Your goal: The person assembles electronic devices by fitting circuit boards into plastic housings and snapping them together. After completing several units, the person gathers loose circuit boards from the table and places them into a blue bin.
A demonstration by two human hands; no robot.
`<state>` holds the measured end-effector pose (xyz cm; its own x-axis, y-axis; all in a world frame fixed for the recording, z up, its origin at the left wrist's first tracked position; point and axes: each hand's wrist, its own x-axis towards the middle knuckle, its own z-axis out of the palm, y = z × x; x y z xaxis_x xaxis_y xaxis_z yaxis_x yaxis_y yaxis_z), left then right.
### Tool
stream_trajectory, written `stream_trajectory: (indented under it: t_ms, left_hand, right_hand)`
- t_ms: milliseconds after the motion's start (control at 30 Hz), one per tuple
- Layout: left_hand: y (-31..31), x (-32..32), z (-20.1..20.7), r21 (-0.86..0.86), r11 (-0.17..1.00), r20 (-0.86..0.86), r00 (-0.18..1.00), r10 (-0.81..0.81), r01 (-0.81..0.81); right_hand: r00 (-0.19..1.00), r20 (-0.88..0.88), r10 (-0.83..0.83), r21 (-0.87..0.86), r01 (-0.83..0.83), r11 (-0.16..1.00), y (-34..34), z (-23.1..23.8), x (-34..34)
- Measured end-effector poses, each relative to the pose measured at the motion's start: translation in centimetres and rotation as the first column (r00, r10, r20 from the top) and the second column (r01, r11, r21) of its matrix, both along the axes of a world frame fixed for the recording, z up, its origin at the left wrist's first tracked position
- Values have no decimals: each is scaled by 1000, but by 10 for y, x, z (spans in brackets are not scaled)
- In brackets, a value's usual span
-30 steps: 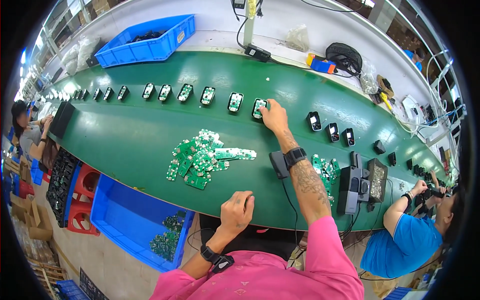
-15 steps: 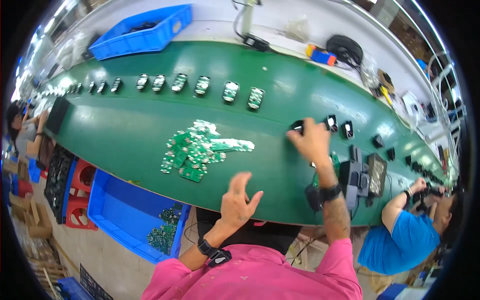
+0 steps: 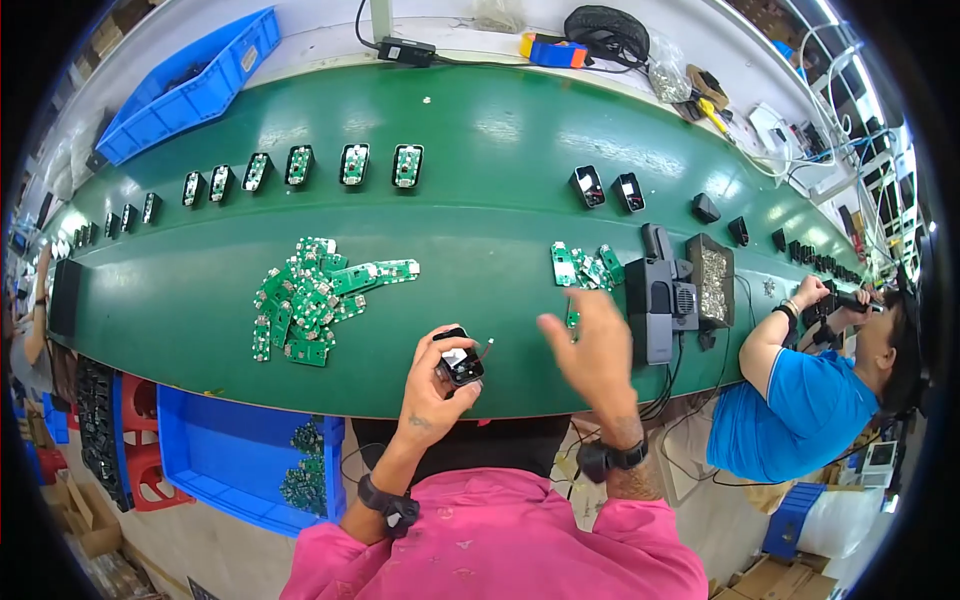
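My left hand grips a small black plastic housing above the bench's near edge. The housing's hollow side faces up, and a thin wire with a white plug sticks out of it. To the right, my right hand is open with thumb and fingers apart, holding nothing that I can see. Just beyond its fingertips lies a small group of green circuit boards. A larger heap of circuit boards spreads over the bench left of my left hand.
Board-filled housings line the back left; two more housings stand right of them. Grey devices and a box of small parts sit at right. A blue crate is below the edge. A co-worker sits at right.
A black housing from the row at the back right is now in my left hand. My right hand has drawn back toward me from that row. The view has shifted to the right.
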<state>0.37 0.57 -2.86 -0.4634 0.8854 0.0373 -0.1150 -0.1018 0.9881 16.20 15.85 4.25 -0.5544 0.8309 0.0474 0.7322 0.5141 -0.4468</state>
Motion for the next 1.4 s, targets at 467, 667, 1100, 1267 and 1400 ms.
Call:
stream_trajectory:
  t_ms: [467, 667, 1100, 1267, 1400]
  left_hand:
    - [-1, 2, 11, -99, 993, 188, 981, -38, 58]
    - [-4, 7, 23, -89, 992, -27, 996, 87, -89]
    - [-1, 8, 51, -115, 988, -296, 953, 66, -104]
    - [1, 5, 43, -35, 999, -349, 937, -6, -6]
    - [-8, 0, 47, -55, 987, 132, 981, -141, 149]
  right_hand:
    - [988, -38, 147, 134, -141, 981, 24, -31, 70]
    - [651, -655, -384, -720, -384, 579, -8, -30, 52]
    - [509, -798, -322, -602, -646, 470, -54, -42, 16]
    - [635, -748, -196, -584, -487, 649, -57, -29, 14]
    - [732, -682, -7, -461, -422, 781, -56, -23, 9]
